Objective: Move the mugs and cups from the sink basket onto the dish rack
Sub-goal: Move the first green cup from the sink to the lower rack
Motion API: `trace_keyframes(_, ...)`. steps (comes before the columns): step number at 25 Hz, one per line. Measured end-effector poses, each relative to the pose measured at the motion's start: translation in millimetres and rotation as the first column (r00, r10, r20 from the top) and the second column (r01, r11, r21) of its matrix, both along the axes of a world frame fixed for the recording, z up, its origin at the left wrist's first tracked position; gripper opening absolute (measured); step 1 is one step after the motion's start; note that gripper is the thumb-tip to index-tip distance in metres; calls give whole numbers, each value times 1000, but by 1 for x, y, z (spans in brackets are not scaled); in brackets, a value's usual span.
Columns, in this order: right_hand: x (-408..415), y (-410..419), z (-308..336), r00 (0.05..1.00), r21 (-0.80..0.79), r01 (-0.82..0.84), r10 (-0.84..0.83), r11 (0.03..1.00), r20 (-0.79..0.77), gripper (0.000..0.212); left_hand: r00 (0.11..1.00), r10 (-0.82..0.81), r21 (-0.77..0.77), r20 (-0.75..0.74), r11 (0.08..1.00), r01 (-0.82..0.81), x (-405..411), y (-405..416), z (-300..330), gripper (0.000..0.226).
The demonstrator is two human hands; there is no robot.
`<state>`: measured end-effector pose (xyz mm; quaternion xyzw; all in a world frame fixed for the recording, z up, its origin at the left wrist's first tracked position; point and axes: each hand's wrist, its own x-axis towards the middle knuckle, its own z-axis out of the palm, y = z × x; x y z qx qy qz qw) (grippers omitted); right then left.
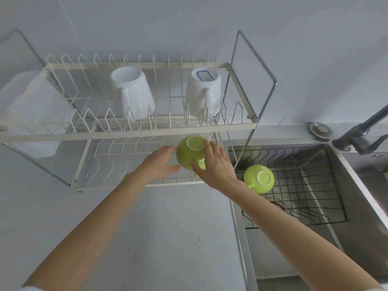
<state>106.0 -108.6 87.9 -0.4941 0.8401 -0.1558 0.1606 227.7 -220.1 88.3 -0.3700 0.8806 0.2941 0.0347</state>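
Both hands shared the grip on one green cup (190,153), held upside down over the right end of the rack's lower tier. Fingers of the right hand (214,164) curled over the far side and the handle, closed on it, so this hand seemed to carry the weight. Its partner, the left hand (159,162), lay open against the cup's left wall, touching and steadying rather than clasping. The foot ring faced up, probably so the cup would drain once set down mouth first.

On the upper tier of the rack (130,131), two white mugs (132,93) (202,93) stood inverted between the wire prongs, well apart from each other, one near the middle and one at the right end. That tier looked harder to reach into, which may explain the choice of the lower one.

A second green cup (259,179) waited upside down at the left end of the black basket (315,185) in the sink (357,227), just right of the rack. Judged from this, the task was past halfway, with one cup left to fetch.
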Motion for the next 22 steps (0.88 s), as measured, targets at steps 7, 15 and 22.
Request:
trace_keyframes(7, 13, 62, 1, 986, 3, -128, 127, 992, -103, 59, 986, -36, -255, 165, 964, 78, 23, 58, 12, 52)
trace_keyframes(15, -8, 131, -3, 994, 68, -67, 73, 995, -88, 57, 978, -88, -328, 191, 933, 148, 10, 123, 14, 51)
trace_keyframes(22, -58, 177, -8, 996, 140, -19, 31, 990, -86, 56, 969, -176, -258, 175, 941, 218, -47, 168, 8, 52)
